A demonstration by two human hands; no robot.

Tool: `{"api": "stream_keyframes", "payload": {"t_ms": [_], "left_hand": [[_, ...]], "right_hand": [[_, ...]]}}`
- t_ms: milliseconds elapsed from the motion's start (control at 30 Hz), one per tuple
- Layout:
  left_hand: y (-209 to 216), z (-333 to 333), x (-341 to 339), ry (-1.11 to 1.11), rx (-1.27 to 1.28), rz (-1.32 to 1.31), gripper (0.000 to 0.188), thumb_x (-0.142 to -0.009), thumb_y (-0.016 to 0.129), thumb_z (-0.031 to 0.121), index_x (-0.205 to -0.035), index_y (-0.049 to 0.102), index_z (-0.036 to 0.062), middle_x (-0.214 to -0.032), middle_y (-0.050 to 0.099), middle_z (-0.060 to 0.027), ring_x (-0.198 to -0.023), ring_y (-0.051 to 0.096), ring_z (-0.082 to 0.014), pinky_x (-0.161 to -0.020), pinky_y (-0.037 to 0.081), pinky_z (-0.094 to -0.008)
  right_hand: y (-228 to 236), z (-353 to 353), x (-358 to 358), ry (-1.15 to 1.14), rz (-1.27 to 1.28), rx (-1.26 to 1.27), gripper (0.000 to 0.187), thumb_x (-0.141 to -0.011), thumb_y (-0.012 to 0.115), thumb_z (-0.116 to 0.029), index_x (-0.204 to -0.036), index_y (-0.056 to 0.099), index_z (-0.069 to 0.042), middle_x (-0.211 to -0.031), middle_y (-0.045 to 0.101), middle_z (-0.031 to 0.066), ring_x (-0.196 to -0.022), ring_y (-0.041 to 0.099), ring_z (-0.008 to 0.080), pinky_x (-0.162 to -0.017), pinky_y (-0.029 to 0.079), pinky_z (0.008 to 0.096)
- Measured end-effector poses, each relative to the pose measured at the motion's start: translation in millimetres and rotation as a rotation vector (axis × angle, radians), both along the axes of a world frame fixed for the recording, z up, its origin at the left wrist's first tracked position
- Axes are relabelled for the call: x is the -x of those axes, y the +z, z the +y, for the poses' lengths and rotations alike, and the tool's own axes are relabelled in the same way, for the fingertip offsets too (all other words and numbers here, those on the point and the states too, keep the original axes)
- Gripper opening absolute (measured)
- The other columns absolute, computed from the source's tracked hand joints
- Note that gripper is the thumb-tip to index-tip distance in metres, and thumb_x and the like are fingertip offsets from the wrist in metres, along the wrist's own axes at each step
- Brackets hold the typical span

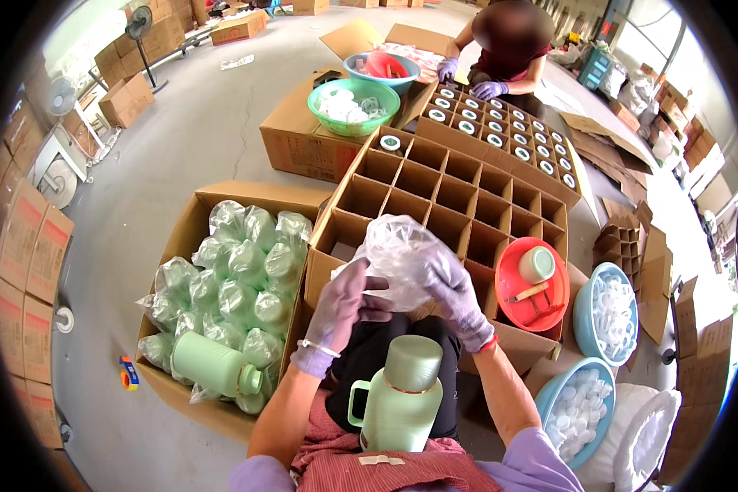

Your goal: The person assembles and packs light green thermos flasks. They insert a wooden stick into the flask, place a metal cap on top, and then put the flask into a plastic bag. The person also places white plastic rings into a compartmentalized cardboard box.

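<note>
Both my hands wear pale purple gloves. My right hand [457,297] is closed on a crumpled clear plastic bag [395,250] held over the near edge of the divided carton. My left hand [342,305] is beside the bag, fingers stretched and apart; whether they touch it is hard to tell. A light green vacuum jug [400,412] with a side handle and a cup lid [412,362] stands upright between my thighs. To my left, a carton [180,238] holds several bagged green bottles [239,299], and an unbagged green bottle [213,365] lies on top of them.
Ahead is a divided carton [402,201] with one dark bottle [391,143]. A red basin [541,303] holds a green cup and tool; blue basins [611,316] of white parts stand right. A green basin [344,123] sits beyond. A co-worker [512,49] handles another filled carton [500,139].
</note>
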State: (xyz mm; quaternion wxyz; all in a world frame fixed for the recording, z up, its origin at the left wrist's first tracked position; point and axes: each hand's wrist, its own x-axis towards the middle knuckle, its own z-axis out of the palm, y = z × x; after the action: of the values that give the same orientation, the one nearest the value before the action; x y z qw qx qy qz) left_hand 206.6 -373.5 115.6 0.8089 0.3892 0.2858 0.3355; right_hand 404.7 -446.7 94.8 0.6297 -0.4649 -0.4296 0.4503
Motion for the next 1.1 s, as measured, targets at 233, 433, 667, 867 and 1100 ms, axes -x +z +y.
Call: {"api": "stream_keyframes", "payload": {"t_ms": [233, 433, 667, 867, 1100], "left_hand": [[3.5, 8.5, -52.6, 0.299, -0.820, 0.253, 0.044, -0.085, 0.065, 0.006, -0.126, 0.052, -0.0002, -0.107, 0.064, -0.0106, -0.095, 0.061, -0.0160, -0.083, 0.050, -0.0321], [-4.7, 7.6, -61.1, 0.422, -1.258, 0.443, 0.049, -0.085, 0.060, 0.003, -0.133, 0.048, 0.0028, -0.096, 0.060, -0.0151, -0.080, 0.059, -0.0276, -0.070, 0.049, -0.0370], [-87.1, 44.6, -21.6, 0.433, -0.051, -0.126, 0.032, -0.091, 0.046, 0.018, -0.116, 0.062, 0.0054, -0.099, 0.067, -0.0059, -0.076, 0.064, -0.0137, -0.061, 0.052, -0.0256], [-114.5, 8.9, 26.5, 0.258, -0.502, 0.194, 0.029, -0.093, 0.047, 0.018, -0.112, 0.063, 0.0018, -0.106, 0.066, -0.0077, -0.096, 0.062, -0.0187, -0.088, 0.049, -0.0335], [-112.1, -58.5, 111.0, -0.068, -0.258, 0.080, 0.031, -0.090, 0.062, 0.020, -0.110, 0.064, -0.0037, -0.103, 0.068, -0.0092, -0.099, 0.063, -0.0168, -0.091, 0.048, -0.0305]], "right_hand": [[52.7, -32.8, 10.9, 0.213, 0.214, -0.035, 0.107, -0.068, 0.081, -0.051, -0.146, 0.029, 0.001, -0.136, 0.046, 0.0093, -0.125, 0.043, 0.0166, -0.106, 0.033, 0.0323], [41.8, -14.3, 1.2, -0.507, 0.081, -0.027, 0.012, -0.088, 0.061, -0.014, -0.092, 0.065, -0.003, -0.090, 0.061, -0.0013, -0.082, 0.056, 0.0078, -0.073, 0.044, 0.0220], [-17.2, -35.1, -21.8, -0.221, 0.260, 0.121, 0.020, -0.087, 0.061, -0.015, -0.101, 0.062, -0.001, -0.088, 0.067, 0.0064, -0.080, 0.063, 0.0138, -0.076, 0.050, 0.0275], [-82.1, -89.4, -16.3, -0.348, -0.719, 0.250, 0.022, -0.084, 0.062, -0.007, -0.105, 0.060, -0.002, -0.072, 0.063, 0.0141, -0.066, 0.064, 0.0227, -0.065, 0.050, 0.0318], [-38.0, -164.2, 45.3, -0.355, -0.831, -0.069, 0.037, -0.066, 0.052, 0.008, -0.102, 0.060, 0.002, -0.096, 0.063, 0.0137, -0.092, 0.062, 0.0319, -0.096, 0.045, 0.0495]]}}
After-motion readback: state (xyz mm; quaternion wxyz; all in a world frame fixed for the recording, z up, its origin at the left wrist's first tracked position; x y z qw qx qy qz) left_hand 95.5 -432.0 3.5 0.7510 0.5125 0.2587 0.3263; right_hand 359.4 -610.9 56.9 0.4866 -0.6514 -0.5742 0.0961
